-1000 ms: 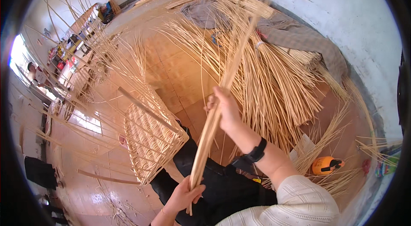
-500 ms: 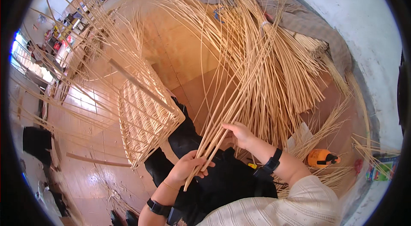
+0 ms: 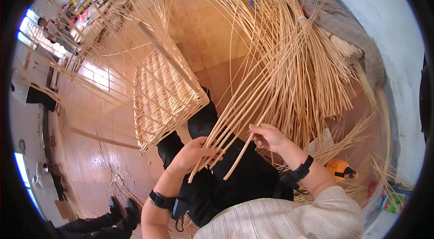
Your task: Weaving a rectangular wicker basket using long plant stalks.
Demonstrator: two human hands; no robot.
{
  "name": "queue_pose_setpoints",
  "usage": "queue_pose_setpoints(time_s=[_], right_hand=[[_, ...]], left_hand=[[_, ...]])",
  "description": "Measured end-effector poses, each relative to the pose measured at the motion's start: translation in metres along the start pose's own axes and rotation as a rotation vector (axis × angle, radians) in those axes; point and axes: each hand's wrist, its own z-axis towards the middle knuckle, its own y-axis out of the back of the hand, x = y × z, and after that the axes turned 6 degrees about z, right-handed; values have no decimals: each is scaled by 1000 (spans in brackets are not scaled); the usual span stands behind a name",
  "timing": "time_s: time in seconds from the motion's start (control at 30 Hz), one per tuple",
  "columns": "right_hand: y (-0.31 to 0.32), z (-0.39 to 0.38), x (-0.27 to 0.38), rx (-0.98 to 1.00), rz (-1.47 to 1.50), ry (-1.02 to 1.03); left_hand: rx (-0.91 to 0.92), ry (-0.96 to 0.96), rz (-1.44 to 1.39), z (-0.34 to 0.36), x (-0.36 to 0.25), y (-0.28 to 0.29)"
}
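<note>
My left hand (image 3: 197, 154) is closed around several thin wicker rods (image 3: 221, 131), their cut ends poking out below the fingers. To its right, my right hand (image 3: 267, 137) pinches a single wicker rod (image 3: 241, 159), held apart from the others, its lower end pointing down toward my lap. The rods run up and away to the right, over a large fanned heap of wicker rods (image 3: 312, 78). A partly woven wicker basket (image 3: 163, 92) rests by my knees on the left, long upright stakes rising from it. A flat wooden stick (image 3: 169, 56) lies along its upper edge.
An orange bottle (image 3: 340, 169) with a black top lies at the right, near a colourful packet (image 3: 394, 199). Grey cloth (image 3: 350, 28) covers part of the rod heap by the wall. Another person (image 3: 56, 33) is far left; someone's dark-clad legs (image 3: 101, 222) show at lower left.
My right hand has moved slightly right and drawn one rod away from the bunch in my left hand. The view has shifted, and a person's legs now show at lower left.
</note>
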Motion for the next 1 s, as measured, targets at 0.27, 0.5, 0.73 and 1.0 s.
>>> queue_pose_setpoints(time_s=[0.27, 0.5, 0.73, 1.0], right_hand=[[-24, -32, -15, 18, -86, -248], [-48, -14, 0, 77, -106, -26], [-46, 19, -4, 7, 129, -10], [-92, -17, 14, 291, -84, 506]], left_hand=[[34, -19, 0, -1, 2, 5], [28, -9, 54, -12, -5, 4], [78, 44, 108, -13, -9, 9], [-444, -395, 434, -52, -4, 30]])
